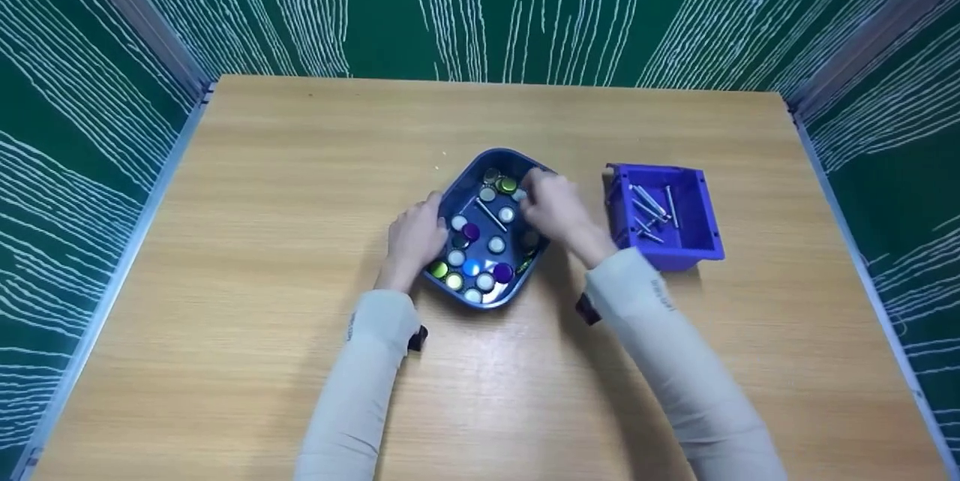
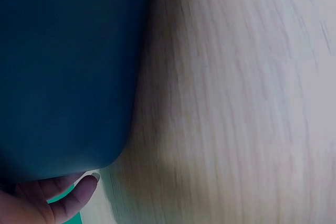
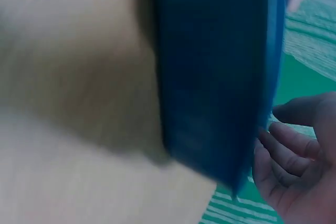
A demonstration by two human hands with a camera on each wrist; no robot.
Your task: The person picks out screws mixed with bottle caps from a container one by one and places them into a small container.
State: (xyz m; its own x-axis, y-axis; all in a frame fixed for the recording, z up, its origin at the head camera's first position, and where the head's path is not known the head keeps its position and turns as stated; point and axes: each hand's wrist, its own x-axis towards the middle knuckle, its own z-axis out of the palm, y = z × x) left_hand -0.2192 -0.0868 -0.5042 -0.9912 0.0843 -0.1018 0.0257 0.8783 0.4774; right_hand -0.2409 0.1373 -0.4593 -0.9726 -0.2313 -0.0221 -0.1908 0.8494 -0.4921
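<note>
A dark blue plastic tub (image 1: 496, 153) with rounded corners is in the middle of the head view. Inside lie several round bottle caps, among them a purple cap (image 1: 503, 272), a blue cap (image 1: 471, 267) and a green cap (image 1: 507, 185). A metal bolt (image 1: 491, 215) lies among them. My left hand (image 1: 416, 235) grips the tub's left rim. Over the right rim, my right hand (image 1: 555, 205) reaches in with loosely bent fingers (image 3: 289, 153). Nothing shows between those fingers in the right wrist view. The tub's outer wall (image 2: 68, 77) fills much of the left wrist view.
To the right of the tub stands a purple bin (image 1: 697, 211) holding several metal bolts (image 1: 649, 203). Both containers are on a wooden table (image 1: 300, 166). Green panels (image 1: 375, 16) with white streaks border the table at the back and sides.
</note>
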